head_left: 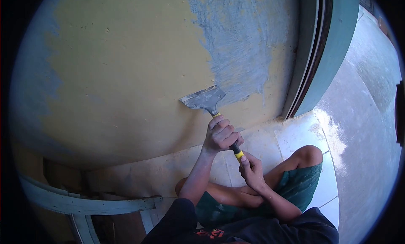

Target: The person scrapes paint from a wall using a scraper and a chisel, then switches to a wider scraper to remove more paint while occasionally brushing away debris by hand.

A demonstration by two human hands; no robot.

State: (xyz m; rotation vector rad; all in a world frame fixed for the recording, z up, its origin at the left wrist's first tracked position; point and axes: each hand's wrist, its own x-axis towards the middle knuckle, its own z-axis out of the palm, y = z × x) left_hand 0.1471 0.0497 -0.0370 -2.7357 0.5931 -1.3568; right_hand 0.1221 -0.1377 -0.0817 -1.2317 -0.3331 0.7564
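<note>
A long-handled scraper with a wide grey blade and a black and yellow handle lies against the wall. My left hand is wrapped round the upper handle, close below the blade. Lower down, my right hand grips the handle's end by a yellow band. The blade is tilted, its right end at the border between yellow paint and a scraped blue-grey patch. Small flakes sit on the blade's upper edge.
A green door frame stands right of the wall. Pale dust is scattered on the tiled floor. My crossed legs are below my hands. A light blue wooden piece of furniture is at the lower left.
</note>
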